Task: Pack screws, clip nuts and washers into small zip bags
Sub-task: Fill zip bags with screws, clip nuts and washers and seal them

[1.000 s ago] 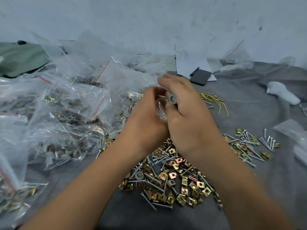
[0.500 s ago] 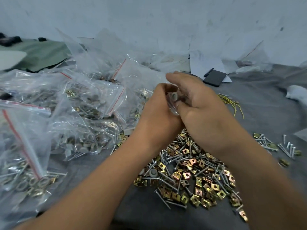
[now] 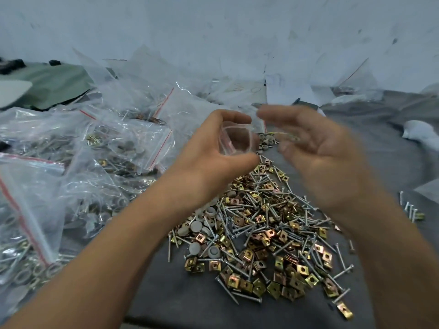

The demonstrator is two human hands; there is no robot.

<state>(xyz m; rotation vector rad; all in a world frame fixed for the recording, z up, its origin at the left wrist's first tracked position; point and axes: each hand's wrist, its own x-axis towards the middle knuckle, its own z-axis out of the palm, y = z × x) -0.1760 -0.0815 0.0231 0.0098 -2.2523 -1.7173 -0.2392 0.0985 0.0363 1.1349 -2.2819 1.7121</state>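
Glossy clear plastic bag (image 3: 235, 138), matt cloth (image 3: 190, 300)

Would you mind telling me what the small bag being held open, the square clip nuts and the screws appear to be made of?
Small bag: thin clear plastic film, glossy and see-through.
Clip nuts: probably plated steel, given the yellow-to-copper metallic sheen.
Screws: likely zinc-plated steel, with bright silver shanks.

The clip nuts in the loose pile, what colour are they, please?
Brassy yellow-gold clip nuts, some coppery, seen in the head view.

Grey cloth (image 3: 392, 148) bears hardware pile (image 3: 266, 233) (filled bags (image 3: 83, 148) left).
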